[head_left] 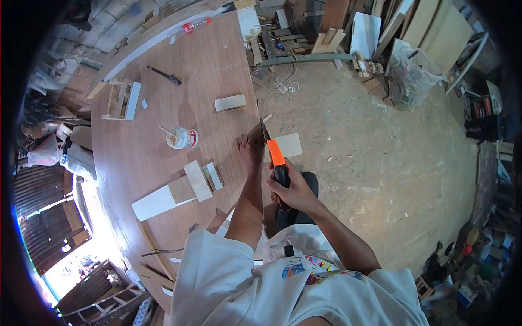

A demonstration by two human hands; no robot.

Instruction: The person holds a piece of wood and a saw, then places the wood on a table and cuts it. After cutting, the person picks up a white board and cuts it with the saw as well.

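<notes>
My right hand (291, 190) is wrapped round the orange and black handle of a handsaw (277, 153). Its narrow dark blade points away from me along the table's right edge. On that edge, just left of the blade, my left hand (251, 149) presses down with bent fingers. A short wood strip (266, 117) sticks out past the edge by the blade tip, and its inner end runs toward my left fingers, which hide it. Beyond that hand, a small pale wood block (230, 102) lies on the brown table (212, 65).
On the table are an open jar (182, 138) with a stick in it, a screwdriver (165, 75), a small wooden frame (122, 99), several boards (198, 181) and a plastic bottle (196, 25). A flat panel (288, 145) lies on the floor; a plastic bag (411, 79) stands further right.
</notes>
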